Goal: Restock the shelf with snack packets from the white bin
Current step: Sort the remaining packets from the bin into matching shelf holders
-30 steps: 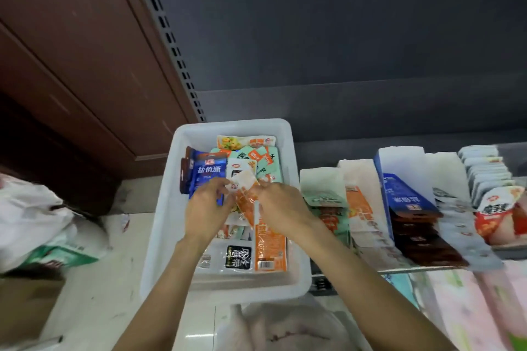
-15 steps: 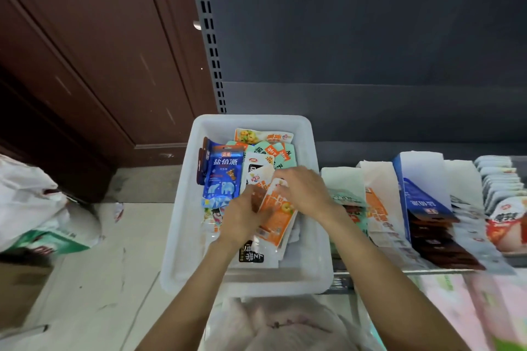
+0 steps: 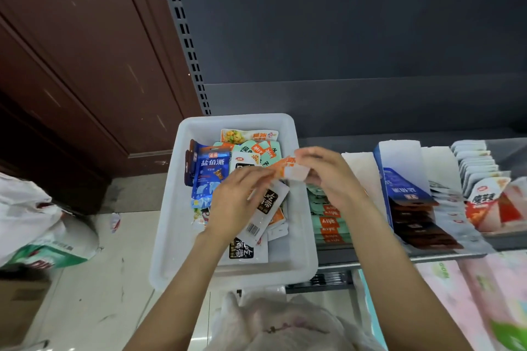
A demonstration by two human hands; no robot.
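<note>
1. Your left hand [image 3: 236, 202] sits at frame centre over the white bin [image 3: 171, 208], its grip clamped on a white packet with a black label [image 3: 266, 208].
2. Your right hand [image 3: 328, 177], just right of the bin's upper edge, pinches an orange-and-white packet [image 3: 291, 169], which your left fingertips also touch.
3. More snack packets [image 3: 211, 174] lie loose in the bin.
4. The shelf [image 3: 427, 258] at right holds rows of packets.

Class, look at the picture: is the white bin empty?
No: the white bin still holds many snack packets, such as a blue packet.
</note>
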